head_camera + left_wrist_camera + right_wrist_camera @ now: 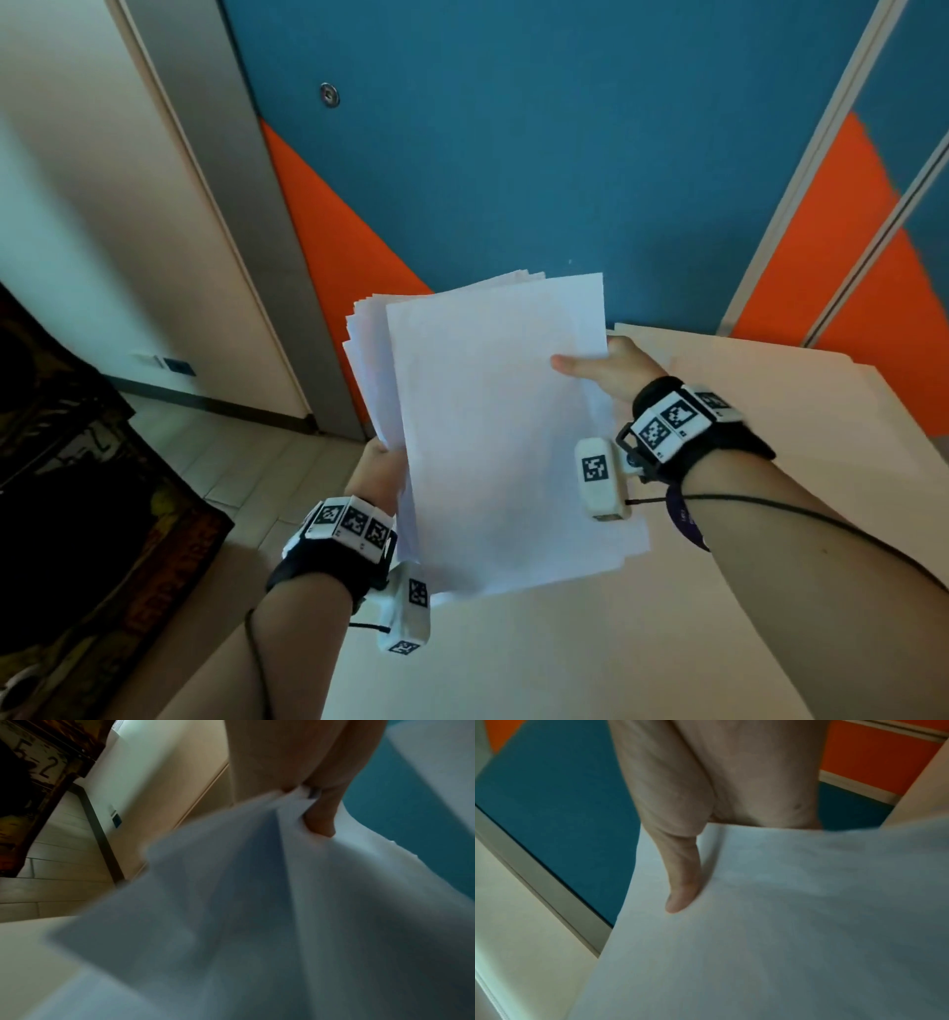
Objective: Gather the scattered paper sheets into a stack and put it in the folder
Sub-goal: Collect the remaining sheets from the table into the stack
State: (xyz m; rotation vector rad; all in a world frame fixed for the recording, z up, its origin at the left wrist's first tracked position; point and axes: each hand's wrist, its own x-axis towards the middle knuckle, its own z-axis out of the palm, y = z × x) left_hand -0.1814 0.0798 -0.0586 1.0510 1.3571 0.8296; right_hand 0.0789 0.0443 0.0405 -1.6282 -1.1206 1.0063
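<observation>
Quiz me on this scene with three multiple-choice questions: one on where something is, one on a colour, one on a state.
1. Where is the paper stack?
A. Flat on the table
B. Held up in the hands
C. On the floor

2. What colours is the wall panel behind?
A. Blue and orange
B. Green and white
C. All black

3. How are the sheet edges?
A. Squared flush
B. Fanned, uneven
C. Rolled up

Answers: B, the left hand and right hand grip it above the table; A, blue with orange wedges; B, offset edges show at the top left.
</observation>
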